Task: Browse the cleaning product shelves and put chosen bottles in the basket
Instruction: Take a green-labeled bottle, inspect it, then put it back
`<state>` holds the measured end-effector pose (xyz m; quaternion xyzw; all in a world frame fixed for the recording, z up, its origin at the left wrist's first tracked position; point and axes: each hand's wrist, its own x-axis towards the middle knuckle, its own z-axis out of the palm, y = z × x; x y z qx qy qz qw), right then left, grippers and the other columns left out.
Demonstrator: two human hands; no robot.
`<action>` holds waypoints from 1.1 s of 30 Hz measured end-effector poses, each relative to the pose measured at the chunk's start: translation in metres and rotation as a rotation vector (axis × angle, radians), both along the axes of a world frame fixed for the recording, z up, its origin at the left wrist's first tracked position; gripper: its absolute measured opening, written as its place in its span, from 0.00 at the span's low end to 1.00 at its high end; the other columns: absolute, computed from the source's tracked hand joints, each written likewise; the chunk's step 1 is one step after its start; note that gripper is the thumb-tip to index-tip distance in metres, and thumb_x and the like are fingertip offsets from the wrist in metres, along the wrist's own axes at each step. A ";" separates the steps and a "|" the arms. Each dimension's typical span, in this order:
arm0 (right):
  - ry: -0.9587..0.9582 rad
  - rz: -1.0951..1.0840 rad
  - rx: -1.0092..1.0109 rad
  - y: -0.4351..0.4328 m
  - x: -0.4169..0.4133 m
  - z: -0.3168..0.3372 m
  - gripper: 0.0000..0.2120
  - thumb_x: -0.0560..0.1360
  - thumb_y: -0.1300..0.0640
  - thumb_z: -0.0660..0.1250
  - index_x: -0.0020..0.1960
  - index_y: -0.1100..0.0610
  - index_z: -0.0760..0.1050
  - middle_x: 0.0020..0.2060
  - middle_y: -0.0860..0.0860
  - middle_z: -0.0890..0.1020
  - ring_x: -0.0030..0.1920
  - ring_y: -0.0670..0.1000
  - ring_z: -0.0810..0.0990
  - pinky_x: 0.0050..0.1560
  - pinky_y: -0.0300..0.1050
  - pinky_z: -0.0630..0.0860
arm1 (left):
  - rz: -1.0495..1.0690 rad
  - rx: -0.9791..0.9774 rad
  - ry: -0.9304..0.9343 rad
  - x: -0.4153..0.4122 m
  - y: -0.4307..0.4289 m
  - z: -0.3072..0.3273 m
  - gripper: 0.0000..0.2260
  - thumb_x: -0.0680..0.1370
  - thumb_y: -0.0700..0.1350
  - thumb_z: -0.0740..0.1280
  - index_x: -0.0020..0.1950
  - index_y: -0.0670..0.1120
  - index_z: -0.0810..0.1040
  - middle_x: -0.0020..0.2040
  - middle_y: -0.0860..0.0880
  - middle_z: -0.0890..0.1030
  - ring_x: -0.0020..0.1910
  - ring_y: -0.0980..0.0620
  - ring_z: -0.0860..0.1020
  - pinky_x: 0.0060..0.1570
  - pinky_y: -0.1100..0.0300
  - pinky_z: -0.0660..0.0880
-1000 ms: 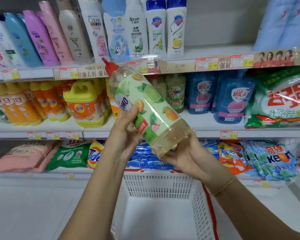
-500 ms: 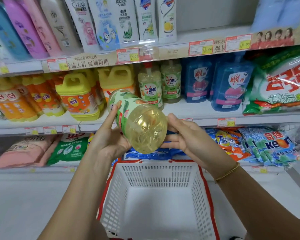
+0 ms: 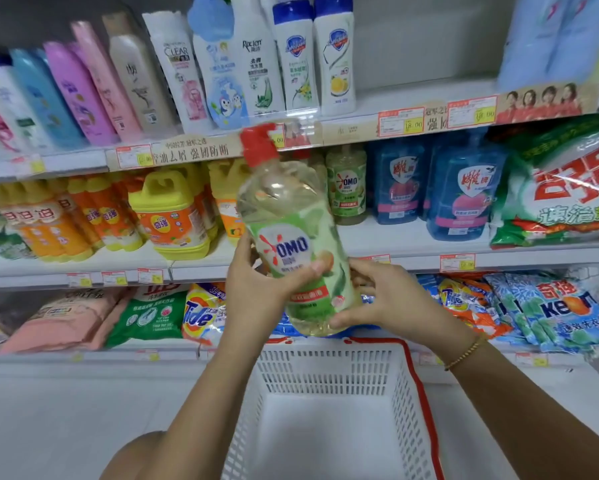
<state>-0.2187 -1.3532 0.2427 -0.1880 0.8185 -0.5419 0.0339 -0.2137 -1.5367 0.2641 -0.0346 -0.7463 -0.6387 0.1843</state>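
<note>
A clear OMO dish-soap bottle (image 3: 287,220) with a red cap, green label and pale yellow liquid stands nearly upright in front of the shelves, label facing me. My left hand (image 3: 256,289) grips its lower left side, thumb across the label. My right hand (image 3: 384,299) cups its base and right side, fingers curled round the bottom. Directly below hangs a white mesh basket (image 3: 412,410) with a red rim, nothing visible inside it.
The middle shelf holds yellow and orange detergent jugs (image 3: 170,216), another OMO bottle (image 3: 346,185) and blue refill bottles (image 3: 460,192). Shampoo bottles (image 3: 249,60) line the top shelf. Washing powder bags (image 3: 550,313) fill the bottom shelf. White floor lies below.
The bottle was turned from base-toward-me to upright with its label facing me. Both hands kept hold of it and the view tilted slightly up.
</note>
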 end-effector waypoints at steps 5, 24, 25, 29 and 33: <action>0.080 -0.192 0.006 -0.007 -0.009 -0.026 0.24 0.57 0.62 0.81 0.50 0.54 0.78 0.42 0.39 0.84 0.46 0.36 0.81 0.48 0.40 0.79 | 0.014 -0.437 0.248 0.009 0.014 -0.008 0.43 0.56 0.53 0.83 0.67 0.52 0.69 0.57 0.58 0.73 0.58 0.64 0.73 0.54 0.65 0.74; 0.119 -0.811 0.206 0.156 -0.125 -0.084 0.21 0.74 0.60 0.70 0.66 0.60 0.72 0.59 0.59 0.75 0.58 0.56 0.75 0.55 0.39 0.68 | -0.266 -0.799 0.338 -0.164 0.112 -0.020 0.41 0.62 0.46 0.81 0.70 0.50 0.65 0.62 0.55 0.67 0.57 0.66 0.63 0.57 0.69 0.63; 0.132 -0.815 0.231 0.157 -0.133 -0.091 0.20 0.74 0.59 0.70 0.64 0.60 0.73 0.58 0.58 0.75 0.57 0.57 0.75 0.55 0.41 0.69 | -0.255 -0.803 0.314 -0.176 0.116 -0.024 0.42 0.62 0.46 0.81 0.71 0.49 0.65 0.61 0.56 0.67 0.56 0.66 0.63 0.56 0.70 0.62; 0.198 -0.901 0.240 0.159 -0.163 -0.115 0.11 0.73 0.55 0.72 0.48 0.58 0.73 0.45 0.51 0.70 0.48 0.56 0.74 0.52 0.52 0.74 | -0.260 -0.750 0.255 -0.223 0.136 -0.043 0.42 0.61 0.45 0.82 0.71 0.50 0.65 0.60 0.56 0.67 0.56 0.61 0.68 0.51 0.73 0.64; 0.247 -0.983 0.278 0.172 -0.175 -0.136 0.17 0.68 0.50 0.76 0.45 0.57 0.70 0.43 0.49 0.67 0.46 0.51 0.66 0.47 0.47 0.68 | -0.235 -0.695 0.269 -0.253 0.153 -0.060 0.41 0.60 0.45 0.82 0.69 0.49 0.67 0.60 0.55 0.68 0.53 0.65 0.67 0.47 0.81 0.62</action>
